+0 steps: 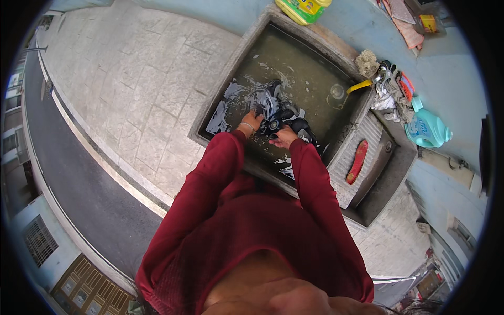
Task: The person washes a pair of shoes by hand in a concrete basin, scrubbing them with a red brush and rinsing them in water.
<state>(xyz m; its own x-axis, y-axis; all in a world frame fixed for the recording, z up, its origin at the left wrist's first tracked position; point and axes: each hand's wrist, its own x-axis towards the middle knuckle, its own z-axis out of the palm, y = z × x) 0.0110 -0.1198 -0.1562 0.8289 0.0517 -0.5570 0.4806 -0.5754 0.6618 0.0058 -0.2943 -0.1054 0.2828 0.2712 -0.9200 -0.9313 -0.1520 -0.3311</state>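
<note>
I stand over a square stone basin [236,68] holding murky water [310,63]. In its near part lies a wet black bundle [273,125] with a round, ringed piece on it; I cannot tell what kind of thing it is. My left hand [251,122], with a bracelet at the wrist, is closed on the bundle's left side. On the right side, my right hand [284,137] grips the same bundle with bent fingers. Water ripples and shines around it, and its submerged parts are hidden.
Right of the water, a ridged washboard slab [344,170] carries a red brush-like object [357,161]. A yellow spout [359,86] reaches over the basin. Along the wall are a teal bottle [428,128], rags [392,97], a scrubbing pad [367,63] and a yellow jug [303,9].
</note>
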